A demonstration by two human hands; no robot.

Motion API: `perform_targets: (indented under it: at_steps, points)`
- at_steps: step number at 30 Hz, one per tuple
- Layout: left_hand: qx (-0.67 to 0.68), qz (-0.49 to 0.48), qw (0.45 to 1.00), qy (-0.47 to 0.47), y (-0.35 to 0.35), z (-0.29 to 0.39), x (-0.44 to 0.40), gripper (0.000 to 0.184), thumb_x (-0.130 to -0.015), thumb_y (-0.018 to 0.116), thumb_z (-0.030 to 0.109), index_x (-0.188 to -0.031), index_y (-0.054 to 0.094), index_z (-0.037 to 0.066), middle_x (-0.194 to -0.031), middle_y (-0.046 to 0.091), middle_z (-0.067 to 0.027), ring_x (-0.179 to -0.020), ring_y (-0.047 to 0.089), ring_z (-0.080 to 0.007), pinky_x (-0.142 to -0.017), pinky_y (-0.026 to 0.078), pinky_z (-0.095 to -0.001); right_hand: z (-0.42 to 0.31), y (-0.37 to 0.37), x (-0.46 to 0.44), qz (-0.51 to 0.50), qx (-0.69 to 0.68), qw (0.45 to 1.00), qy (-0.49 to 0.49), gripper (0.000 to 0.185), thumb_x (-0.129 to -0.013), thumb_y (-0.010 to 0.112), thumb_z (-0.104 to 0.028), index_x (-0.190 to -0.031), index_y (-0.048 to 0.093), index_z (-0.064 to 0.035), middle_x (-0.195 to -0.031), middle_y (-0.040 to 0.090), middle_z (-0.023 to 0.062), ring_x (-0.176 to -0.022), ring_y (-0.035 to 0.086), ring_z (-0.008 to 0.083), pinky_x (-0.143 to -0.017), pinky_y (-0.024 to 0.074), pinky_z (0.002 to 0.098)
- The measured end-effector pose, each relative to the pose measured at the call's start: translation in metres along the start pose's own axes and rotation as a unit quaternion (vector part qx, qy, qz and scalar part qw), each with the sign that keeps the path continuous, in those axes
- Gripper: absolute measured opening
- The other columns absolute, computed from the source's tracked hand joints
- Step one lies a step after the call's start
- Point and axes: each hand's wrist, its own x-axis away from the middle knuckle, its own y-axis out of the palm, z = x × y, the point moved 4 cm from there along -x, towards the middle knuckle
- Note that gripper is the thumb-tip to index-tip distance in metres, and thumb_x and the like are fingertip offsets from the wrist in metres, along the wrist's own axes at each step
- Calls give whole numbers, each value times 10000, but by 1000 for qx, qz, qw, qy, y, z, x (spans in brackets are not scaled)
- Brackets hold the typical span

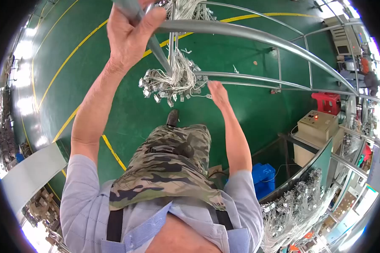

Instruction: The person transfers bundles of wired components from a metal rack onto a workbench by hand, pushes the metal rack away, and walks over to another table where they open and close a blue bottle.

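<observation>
My left hand [133, 36] is wrapped round the corner of a grey metal tube frame [223, 28] at the top of the view. My right hand [217, 90] is lower and further right, closed beside a lower rail and the edge of a bundle of white cables [179, 69]. Small metal-cased connectors [156, 90] hang at the ends of these cables. What my right fingers pinch is too small to make out. More white cables [194, 9] hang further along the frame.
The frame's rails run to the right over a green floor [245, 105] with yellow lines. At the right are a beige control box [316, 126], a red stool [326, 102], a blue bin [264, 179] and a heap of cables [299, 206]. A white panel [33, 177] stands at the left.
</observation>
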Motion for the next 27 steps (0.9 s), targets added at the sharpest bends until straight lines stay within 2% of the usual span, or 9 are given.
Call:
perform_targets:
  at_steps: [3,4,7,10,12,13,17,22,27]
  points:
    - [-27,8,998,-54,14,0,-15,483,-924,623,216,-1301,439,-22,-1025,637,-136,-953,629,-223,-930,433,-407,-33,25,-37,-48,86,995,-5,519,-960,464,-479,-1189,539,-18,-1036,643,184,-1065,588,381,-861,469,393]
    - [-39,81,992,85,13,1,-8,147,-928,580,92,-958,618,-48,-772,666,-87,-614,647,-177,-805,498,-363,-27,42,-58,-52,86,995,-4,519,-960,464,-479,-1189,539,-18,-1036,643,184,-1065,588,381,-861,469,393]
    - [-4,52,978,203,9,-6,-8,317,-947,602,265,-1050,595,-35,-782,667,-83,-694,659,-210,-807,501,-387,-14,103,-116,-58,177,970,-158,625,-946,464,-529,-1216,505,33,-1067,640,214,-1074,583,404,-884,471,430]
    - [138,-63,974,171,-2,-12,-10,509,-953,550,436,-1145,550,-35,-949,659,-137,-793,658,-253,-833,512,-407,-1,126,-149,-29,-143,989,20,870,-855,473,-696,-1251,493,78,-1227,575,278,-1164,545,406,-963,437,452]
    - [223,130,964,66,-31,-35,-6,552,-959,479,505,-1186,568,9,-1055,639,-146,-1023,596,-274,-1007,390,-465,7,150,-181,-95,-94,990,36,908,-833,499,-702,-1272,479,92,-1244,556,297,-1166,546,408,-957,441,448]
    - [171,188,966,-37,-60,-78,5,538,-933,560,442,-1260,513,18,-1150,590,-176,-974,618,-295,-867,526,-389,12,165,-194,-155,-39,986,47,948,-812,525,-709,-1292,465,106,-1261,538,316,-1167,548,409,-950,446,445]
    - [-120,23,940,-320,-20,-228,42,442,-856,671,127,-1261,516,40,-984,593,-63,-862,603,-124,-761,504,-284,-10,168,-202,-311,-97,925,195,987,-739,625,-710,-1248,517,129,-1242,545,320,-1117,581,361,-922,460,444]
    - [-204,-35,880,-428,35,-360,96,428,-852,675,148,-1243,535,45,-1026,638,-116,-819,662,-164,-694,519,-273,-5,191,-202,-322,-277,881,207,517,-671,871,-257,-1012,648,60,-859,674,120,-702,657,217,-601,535,348]
    - [-154,73,862,-478,41,-408,98,207,-879,615,158,-948,683,-25,-823,700,-146,-691,694,-166,-625,549,-271,-13,181,-196,-333,-393,818,255,426,-657,792,33,-1040,608,62,-874,668,132,-721,670,234,-631,564,384]
